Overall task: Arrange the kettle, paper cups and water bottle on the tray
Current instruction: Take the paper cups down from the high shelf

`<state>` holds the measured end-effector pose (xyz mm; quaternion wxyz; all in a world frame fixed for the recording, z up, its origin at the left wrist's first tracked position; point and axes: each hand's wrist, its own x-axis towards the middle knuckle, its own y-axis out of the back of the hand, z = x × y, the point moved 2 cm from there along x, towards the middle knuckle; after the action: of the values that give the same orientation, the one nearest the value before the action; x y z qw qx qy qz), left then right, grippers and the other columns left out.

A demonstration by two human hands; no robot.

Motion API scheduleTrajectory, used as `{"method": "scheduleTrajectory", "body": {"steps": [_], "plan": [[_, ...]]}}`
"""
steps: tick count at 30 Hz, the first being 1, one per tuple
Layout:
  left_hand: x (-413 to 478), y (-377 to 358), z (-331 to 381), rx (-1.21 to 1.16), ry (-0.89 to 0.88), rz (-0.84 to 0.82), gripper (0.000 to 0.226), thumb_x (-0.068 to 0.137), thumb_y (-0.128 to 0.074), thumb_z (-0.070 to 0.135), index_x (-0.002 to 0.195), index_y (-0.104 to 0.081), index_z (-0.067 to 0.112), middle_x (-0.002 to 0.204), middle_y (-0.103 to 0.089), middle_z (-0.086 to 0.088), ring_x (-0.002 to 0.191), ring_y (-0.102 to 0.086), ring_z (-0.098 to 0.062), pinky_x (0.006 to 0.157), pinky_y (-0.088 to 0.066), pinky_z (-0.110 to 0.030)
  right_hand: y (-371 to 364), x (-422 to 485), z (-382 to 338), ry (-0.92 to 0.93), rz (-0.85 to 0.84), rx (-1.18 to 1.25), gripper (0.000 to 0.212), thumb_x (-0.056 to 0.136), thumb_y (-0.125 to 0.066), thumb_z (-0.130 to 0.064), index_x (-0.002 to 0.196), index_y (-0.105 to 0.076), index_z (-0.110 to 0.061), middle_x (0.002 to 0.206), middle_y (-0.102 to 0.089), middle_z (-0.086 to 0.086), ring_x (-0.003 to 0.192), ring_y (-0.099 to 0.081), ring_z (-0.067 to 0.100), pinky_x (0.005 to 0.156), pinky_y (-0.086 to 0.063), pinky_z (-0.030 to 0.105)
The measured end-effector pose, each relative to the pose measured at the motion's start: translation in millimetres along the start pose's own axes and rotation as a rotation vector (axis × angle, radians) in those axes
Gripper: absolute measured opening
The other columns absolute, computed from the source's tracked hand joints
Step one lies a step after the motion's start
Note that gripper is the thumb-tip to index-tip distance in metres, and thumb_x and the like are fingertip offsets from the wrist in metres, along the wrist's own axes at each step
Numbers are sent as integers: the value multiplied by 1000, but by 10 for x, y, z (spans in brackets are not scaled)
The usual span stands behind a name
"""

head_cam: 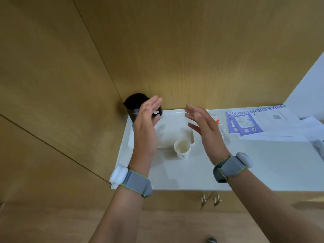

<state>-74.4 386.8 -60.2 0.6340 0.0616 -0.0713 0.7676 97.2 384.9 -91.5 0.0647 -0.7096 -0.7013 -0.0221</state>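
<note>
- left hand [145,125]: raised over the counter's far-left end, edge-on to the camera, fingers straight & together, palm facing right. grips nothing. thumb lies low by the kettle's handle; can't tell if it touches.
- right hand [204,128]: also raised, fingers straight & a bit spread, palm facing left twd the other hand. holds nothing. the hands are apart, w/ the tray showing between them.
- grey band [138,183] w/ a white pod on the left wrist; the right wrist has the same sort.
- kettle [134,105]: black, upright, in the far-left corner where the walls meet, partly behind the left hand. sits at the tray's far-left corner; can't tell if it's on the tray or just beside it.
- tray [172,132]: white, flat on the counter, below & between the hands. its bare floor shows in the middle.
- cup [182,149]: pale paper, upright, open top. stands at the tray's near-right corner, on the counter & outside the rim, touching or almost touching it.
- bottle [223,132]: clear w/ an orange bit up top, mostly hidden behind the right hand, on the counter right of the tray. can't tell if it's standing or lying.
- counter [263,163]: white, runs off to the right.
- booklets [245,123]: purple, overlapping, right of the bottle, lying on white sheets [277,118] w/ blue print.
- wall [175,50]: tan wood panels behind & to the left.
- handles [210,200]: two brass ones under the counter's front edge.
</note>
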Motion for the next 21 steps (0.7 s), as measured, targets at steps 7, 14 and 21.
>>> {"method": "scheduleTrajectory", "body": {"steps": [7, 14, 21], "plan": [[-254, 448, 280, -57, -63, -70, 42, 113, -27, 23, 142, -58, 17, 142, -66, 2, 137, -56, -5, 112, -48, -31, -218, -420, -288, 70, 44, -50, 41, 101, -45, -40, 135, -64, -28, 138, -66, -8, 132, -60, 11, 115, -46, 46], [-400, 606, 735, -120, -79, -135, 50, 101, -30, 40, 137, -60, 21, 139, -68, 3, 133, -59, -4, 116, -47, -38, -366, -770, -787, 145, 88, -74, 42, 102, -43, -40, 136, -64, -28, 139, -66, -7, 131, -61, 7, 116, -45, 46], [-520, 625, 1306, -110, -187, -126, 46, 102, -31, 39, 134, -61, 25, 137, -69, 7, 134, -58, -4, 116, -47, -43, -530, -832, -1334, 244, -12, -92, 43, 102, -44, -38, 140, -60, -26, 142, -64, -11, 135, -57, 4, 119, -43, 41]]}}
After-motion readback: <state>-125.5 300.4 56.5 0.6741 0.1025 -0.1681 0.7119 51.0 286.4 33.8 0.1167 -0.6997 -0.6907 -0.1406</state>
